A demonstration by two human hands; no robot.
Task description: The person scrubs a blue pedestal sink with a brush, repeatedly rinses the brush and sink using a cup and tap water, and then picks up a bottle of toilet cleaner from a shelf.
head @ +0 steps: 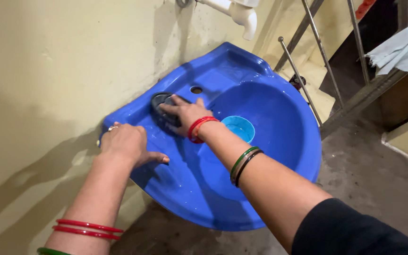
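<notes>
Because the glossy blue plastic corner washbasin (260, 189) shines wet all over, we judge slipping to be the main risk: our right hand (185, 113) presses flat on a dark round scrubbing brush (164, 113), fingers spread over its top rather than wrapped about it, so a hard push could send it skidding off the ledge toward the wall at ten o'clock or down into the bowl at three o'clock. Our left hand (126, 144) lies palm down on the basin's left rim at eight o'clock from the brush, fingers bent over the edge, holding nothing but the rim; if it slid on the film of water we would lose our brace. A small light-blue plastic cup (239, 127) sits in the bowl just beside our right wrist, and a stray sweep could knock it over.

The brush looks dark grey to black, low and rounded, largely hidden under the hand; its bristles cannot be seen. It rests on the basin's back ledge, near the round tap hole (196, 89), with the white plastic tap (239, 14) at one o'clock above.
</notes>
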